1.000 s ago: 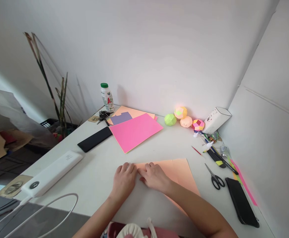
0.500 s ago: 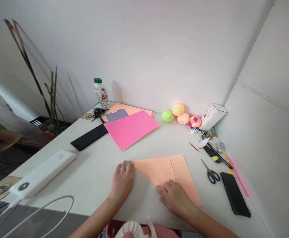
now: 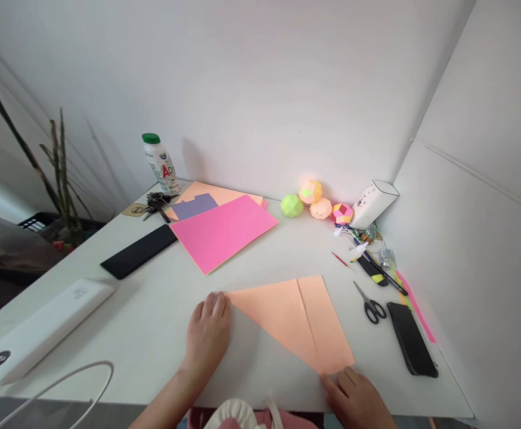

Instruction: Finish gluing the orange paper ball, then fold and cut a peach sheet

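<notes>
A sheet of peach-orange paper (image 3: 282, 310) lies on the white table, folded over along a slanted edge on its near side, with the flap's edge running down its face. My left hand (image 3: 209, 330) is closed at the sheet's pointed left tip, fingers together and bent down onto it. At the near right corner my right hand (image 3: 356, 396) is closed too, its fingers bent and its fingertips on the paper where the slanted fold ends. Part of that hand is cut off by the bottom of the view.
Scissors (image 3: 370, 304) and a black pouch (image 3: 411, 339) lie to the right, below a box cutter (image 3: 372, 269). Pink paper (image 3: 225, 232), a black flat case (image 3: 139, 251) and a long white device (image 3: 41, 330) lie left. Paper balls (image 3: 309, 192) and a bottle (image 3: 161, 165) stand behind.
My right hand has slid down and right along the slanted fold to the near corner. My left hand stays on the tip. The view has shifted slightly right.
</notes>
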The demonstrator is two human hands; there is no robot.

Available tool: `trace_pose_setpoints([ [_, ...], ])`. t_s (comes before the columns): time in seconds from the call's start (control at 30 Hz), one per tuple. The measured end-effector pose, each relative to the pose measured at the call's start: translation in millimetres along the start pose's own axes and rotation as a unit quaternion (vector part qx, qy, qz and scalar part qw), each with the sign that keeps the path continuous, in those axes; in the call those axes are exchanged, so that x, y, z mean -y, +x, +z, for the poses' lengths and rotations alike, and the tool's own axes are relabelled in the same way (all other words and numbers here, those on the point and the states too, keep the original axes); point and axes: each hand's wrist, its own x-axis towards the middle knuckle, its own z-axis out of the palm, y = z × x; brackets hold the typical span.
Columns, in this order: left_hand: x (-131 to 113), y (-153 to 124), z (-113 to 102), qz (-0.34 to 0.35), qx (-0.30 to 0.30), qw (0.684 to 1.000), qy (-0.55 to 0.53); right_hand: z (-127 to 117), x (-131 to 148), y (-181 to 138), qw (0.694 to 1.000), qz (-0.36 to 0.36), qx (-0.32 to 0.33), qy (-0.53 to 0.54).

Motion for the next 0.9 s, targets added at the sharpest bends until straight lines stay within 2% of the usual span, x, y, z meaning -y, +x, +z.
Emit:
trace_pose_setpoints([
  [0.17,1.3,0.9,2.3,-0.003,-0.016,1.0,-0.014,-3.8,-2.8,-0.1,0.998,-0.009,-0.047,0.039],
  [0.27,2.5,2.5,2.6,-0.017,-0.027,0.998,-0.047,-5.1,-3.8,4.5,0.996,-0.002,-0.043,0.081],
  [0.4,5.0,4.6,2.0,-0.043,-0.035,0.994,-0.091,1.2,-4.7,10.5,0.986,0.057,-0.019,0.154],
  [0.6,8.8,0.7,10.3,-0.052,-0.054,0.993,-0.087,17.3,-7.2,22.4,0.972,0.157,-0.064,0.165],
  [0.77,14.9,-0.5,11.6,-0.082,-0.046,0.994,-0.053,16.0,-1.8,38.3,0.963,0.192,0.017,0.186],
  [0.83,17.3,1.6,7.9,-0.095,-0.062,0.992,-0.061,11.3,3.4,44.3,0.959,0.184,0.058,0.209],
  [0.9,16.1,6.8,3.3,-0.079,-0.093,0.988,-0.096,3.5,6.2,50.7,0.954,0.152,0.091,0.24],
])
